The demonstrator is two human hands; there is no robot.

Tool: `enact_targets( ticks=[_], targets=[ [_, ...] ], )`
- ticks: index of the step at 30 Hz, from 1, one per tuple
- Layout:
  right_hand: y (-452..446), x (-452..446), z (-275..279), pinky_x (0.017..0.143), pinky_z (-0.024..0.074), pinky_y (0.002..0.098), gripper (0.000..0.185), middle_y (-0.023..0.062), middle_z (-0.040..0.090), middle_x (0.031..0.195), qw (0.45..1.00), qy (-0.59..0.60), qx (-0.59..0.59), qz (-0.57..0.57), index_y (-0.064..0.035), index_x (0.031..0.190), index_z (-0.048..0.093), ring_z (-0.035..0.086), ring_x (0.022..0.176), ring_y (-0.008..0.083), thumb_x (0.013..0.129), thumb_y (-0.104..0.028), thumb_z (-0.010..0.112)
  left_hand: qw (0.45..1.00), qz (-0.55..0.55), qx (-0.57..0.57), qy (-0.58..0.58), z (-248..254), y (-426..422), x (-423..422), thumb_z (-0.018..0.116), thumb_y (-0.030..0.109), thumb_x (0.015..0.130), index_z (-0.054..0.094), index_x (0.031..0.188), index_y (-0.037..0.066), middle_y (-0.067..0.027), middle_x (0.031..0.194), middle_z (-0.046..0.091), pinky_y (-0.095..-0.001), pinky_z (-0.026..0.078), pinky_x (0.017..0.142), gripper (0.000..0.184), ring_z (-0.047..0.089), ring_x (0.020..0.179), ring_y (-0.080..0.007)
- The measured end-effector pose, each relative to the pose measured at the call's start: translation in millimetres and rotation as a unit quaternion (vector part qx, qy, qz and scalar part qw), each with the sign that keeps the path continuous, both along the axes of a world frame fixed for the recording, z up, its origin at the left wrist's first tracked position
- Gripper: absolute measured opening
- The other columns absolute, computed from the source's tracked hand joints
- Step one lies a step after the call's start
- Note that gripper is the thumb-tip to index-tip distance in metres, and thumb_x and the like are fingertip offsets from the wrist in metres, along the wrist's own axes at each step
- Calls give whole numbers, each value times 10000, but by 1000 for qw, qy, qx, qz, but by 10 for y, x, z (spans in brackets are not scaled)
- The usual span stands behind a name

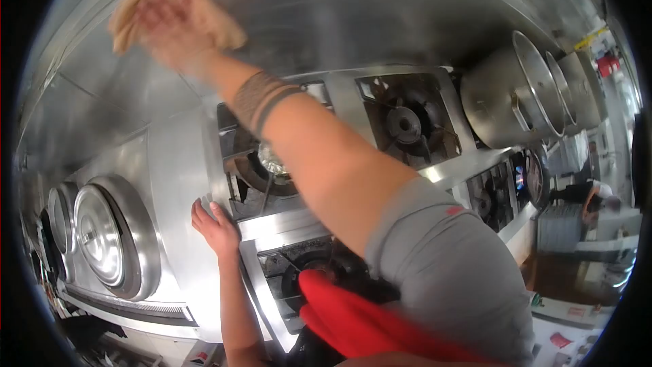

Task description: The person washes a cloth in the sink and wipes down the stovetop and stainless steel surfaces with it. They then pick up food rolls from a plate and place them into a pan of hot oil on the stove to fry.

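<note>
My right hand (173, 27), smeared by motion, is up at the steel back wall (326, 13) with a tan cloth (221, 24) under and around its fingers. The arm, with dark bands near the wrist, crosses above the gas burners. Lower down, my left hand (217, 230) rests with its fingers apart on the steel strip (180, 183) beside the stove. Partly hidden by my right forearm, a burner (248, 163) has crumpled shiny foil (272, 158) at its centre.
Large steel pots (499, 102) stand at the right of the stove, near a burner with a blue flame (520, 178). A lidded pot (102, 234) sits at the left. Another burner (404, 122) lies at the back. A person (598, 197) is at the far right.
</note>
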State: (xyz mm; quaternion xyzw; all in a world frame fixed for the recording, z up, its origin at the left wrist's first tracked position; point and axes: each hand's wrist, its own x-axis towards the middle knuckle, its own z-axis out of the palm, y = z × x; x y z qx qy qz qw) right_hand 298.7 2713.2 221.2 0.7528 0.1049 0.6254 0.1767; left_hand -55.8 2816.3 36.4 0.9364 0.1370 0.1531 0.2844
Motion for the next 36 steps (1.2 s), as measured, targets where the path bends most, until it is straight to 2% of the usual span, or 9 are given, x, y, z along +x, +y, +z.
enact_targets(
  ticks=[2,4,8,15,22,28,33,34,36],
  targets=[
    [-248,-76,40,1249,160,474,582,31,341,1613,952,-153,-117,-238,-200,1531,404,260,1509,261,986,-399,458,1000,-1,-3,2,-30,5,-8,422,353,1078,433,1403,-84,-282,1436,444,-511,316,1125,545,389,1328,-449],
    [-582,-295,23,1248,190,441,564,32,401,1548,968,120,-51,214,-203,1497,414,318,1470,230,994,-455,424,999,13,-5,29,19,-5,-7,410,371,1081,407,1437,-76,-280,1466,415,-513,302,1142,571,378,1344,-447],
    [-1881,-477,-340,1245,203,422,552,14,412,1535,880,371,54,290,-206,1489,422,336,1454,200,997,-456,408,999,36,24,27,-26,-16,-9,405,385,1084,374,1482,-59,-281,1478,406,-510,295,1150,597,364,1362,-451],
    [-4262,-1320,556,1103,380,493,438,205,593,1314,905,360,206,-100,5,1309,566,520,1292,318,975,-262,465,997,41,63,19,-47,-14,-18,412,368,1087,385,1483,-43,-278,1478,414,-509,306,1140,572,382,1352,-447],
    [-6566,87,-820,1158,297,504,519,264,530,1351,889,-187,328,-257,60,1321,505,491,1283,383,943,-288,574,996,38,80,7,-76,-19,16,436,372,1077,390,1478,-49,-287,1472,416,-509,309,1137,583,382,1353,-451],
    [-3273,-41,-1327,844,538,412,311,106,636,1084,918,114,360,118,-12,1183,583,632,981,252,983,-238,509,995,33,92,35,-73,-25,43,435,379,1073,388,1489,-33,-283,1488,408,-504,297,1154,587,369,1374,-440],
    [-2443,-557,-939,1017,484,386,388,128,663,1174,902,156,70,396,-44,1283,569,642,1109,241,965,-233,454,993,46,92,54,-106,24,44,434,396,1070,393,1493,-18,-271,1501,408,-495,301,1157,593,365,1384,-434],
    [-2553,-454,-917,1061,454,379,422,145,634,1239,626,340,306,632,-43,1313,556,610,1169,229,967,-258,448,993,43,96,54,-122,31,60,435,394,1070,397,1489,-22,-269,1496,416,-494,303,1155,592,366,1383,-434],
    [-3043,-512,-540,1017,473,447,405,189,639,1196,446,446,440,639,3,1264,574,615,1146,312,996,-268,435,994,34,95,36,-131,53,12,441,396,1069,407,1479,-33,-268,1473,440,-489,312,1148,594,373,1375,-432]
  ],
)
